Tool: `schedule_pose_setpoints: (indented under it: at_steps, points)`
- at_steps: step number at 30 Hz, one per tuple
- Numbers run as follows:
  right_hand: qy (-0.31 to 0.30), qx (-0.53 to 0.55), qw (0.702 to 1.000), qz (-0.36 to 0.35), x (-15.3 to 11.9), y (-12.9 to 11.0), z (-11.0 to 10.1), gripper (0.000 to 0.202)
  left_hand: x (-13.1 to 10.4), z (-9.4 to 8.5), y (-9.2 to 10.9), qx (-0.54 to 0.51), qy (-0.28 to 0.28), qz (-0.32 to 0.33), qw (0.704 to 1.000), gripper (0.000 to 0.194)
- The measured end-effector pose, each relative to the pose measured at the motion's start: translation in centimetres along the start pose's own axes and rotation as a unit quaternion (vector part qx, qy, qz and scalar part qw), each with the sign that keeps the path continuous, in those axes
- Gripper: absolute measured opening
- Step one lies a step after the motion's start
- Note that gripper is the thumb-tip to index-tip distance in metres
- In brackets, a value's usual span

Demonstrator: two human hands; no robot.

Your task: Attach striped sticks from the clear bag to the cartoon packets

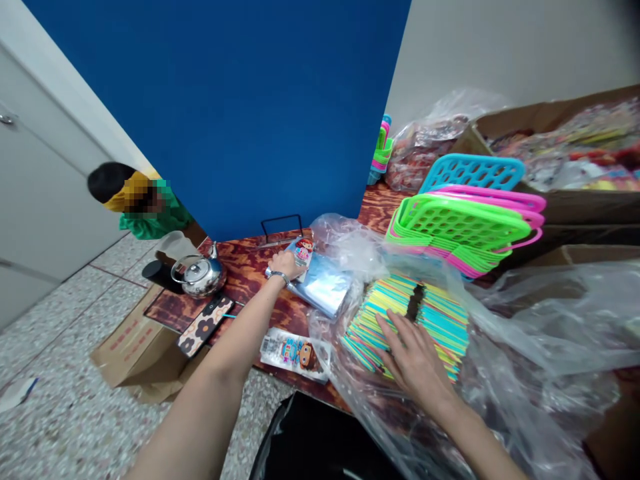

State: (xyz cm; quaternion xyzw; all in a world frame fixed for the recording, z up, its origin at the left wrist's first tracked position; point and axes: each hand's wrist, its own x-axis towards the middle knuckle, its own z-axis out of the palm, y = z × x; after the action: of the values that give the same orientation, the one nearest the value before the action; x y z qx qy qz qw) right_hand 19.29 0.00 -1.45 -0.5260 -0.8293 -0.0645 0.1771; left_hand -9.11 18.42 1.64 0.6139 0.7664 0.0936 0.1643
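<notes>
My left hand [286, 264], with a metal band at the wrist, reaches to a printed packet [305, 249] showing a red-haired cartoon figure. Its fingers are closed at the packet's near edge, over a stack of clear plastic bags [327, 288]. My right hand [413, 353] lies with its fingers apart on a bundle of thin yellow, blue and pink sticks [445, 320]. The sticks sit in a large open clear bag [500, 393], with a dark strip [415, 302] across them. Another printed packet [293, 353] lies flat on the wooden table between my arms.
Nested plastic baskets [465, 223] stand at the right, before a carton [555, 120] of wrapped goods. A metal kettle [199, 275] and a flower-patterned phone [204, 325] are at the left. A blue panel [280, 120] rises behind. Another person [150, 213] is beyond the table's left end.
</notes>
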Motion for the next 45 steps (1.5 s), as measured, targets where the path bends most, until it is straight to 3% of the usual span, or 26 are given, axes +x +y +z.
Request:
schedule_pose_setpoints:
  at_steps: [6, 10, 13, 17, 19, 21, 24, 28, 31, 33, 35, 37, 40, 45]
  points:
    - [0.019, -0.007, 1.000, -0.018, 0.1, -0.2, 0.7, 0.048, 0.2, 0.3, 0.0, -0.124, -0.021, 0.004, 0.992, 0.025]
    - [0.020, 0.000, 0.999, -0.034, 0.8, -0.7, 0.3, 0.047, -0.4, 0.4, 0.2, -0.238, -0.002, 0.006, 0.971, 0.024]
    - [0.010, 0.019, 0.999, -0.050, 1.7, -0.9, -0.4, 0.044, -1.4, -1.2, -0.8, -0.327, 0.013, 0.022, 0.945, 0.031]
    - [0.006, 0.062, 0.996, -0.061, 3.5, -1.7, -1.2, 0.039, -4.0, -5.1, -3.7, -0.402, 0.019, 0.066, 0.913, 0.035]
    - [0.021, 0.097, 0.992, -0.074, 4.8, -2.6, -1.9, 0.039, -6.0, -6.7, -4.8, -0.409, -0.002, 0.099, 0.907, 0.034]
    - [0.060, 0.118, 0.987, -0.090, 6.4, -3.9, -2.7, 0.041, -8.4, -7.2, -4.9, -0.381, -0.069, 0.171, 0.906, 0.031]
    - [0.120, 0.103, 0.977, -0.140, 8.8, -6.0, -3.7, 0.044, -12.1, -6.3, -3.4, -0.285, -0.149, 0.287, 0.902, 0.027]
    - [0.097, 0.074, 0.973, -0.194, 10.6, -7.3, -3.0, 0.038, -14.9, -4.2, -1.1, -0.203, -0.157, 0.361, 0.897, 0.022]
    - [0.067, 0.060, 0.982, -0.169, 10.7, -6.7, -1.8, 0.031, -13.7, -3.4, -0.8, -0.230, -0.188, 0.342, 0.891, 0.022]
    - [0.056, 0.057, 0.989, -0.127, 10.7, -6.0, -1.2, 0.033, -11.1, -3.3, -1.2, -0.247, -0.172, 0.259, 0.918, 0.025]
    - [0.046, 0.067, 0.995, -0.065, 10.8, -5.4, -1.0, 0.036, -7.8, -3.2, -1.7, -0.223, -0.076, 0.130, 0.963, 0.032]
    - [0.024, 0.082, 0.996, 0.007, 11.1, -5.1, -1.1, 0.038, -4.4, -3.0, -1.9, -0.196, -0.019, 0.072, 0.978, 0.035]
    - [-0.022, 0.097, 0.991, 0.092, 11.8, -5.1, -1.4, 0.039, -1.0, -2.0, -1.8, -0.145, 0.018, 0.016, 0.989, 0.036]
    - [-0.049, 0.115, 0.984, 0.129, 12.4, -5.2, -1.8, 0.038, 0.9, -0.3, -1.6, -0.111, 0.012, -0.030, 0.993, 0.036]
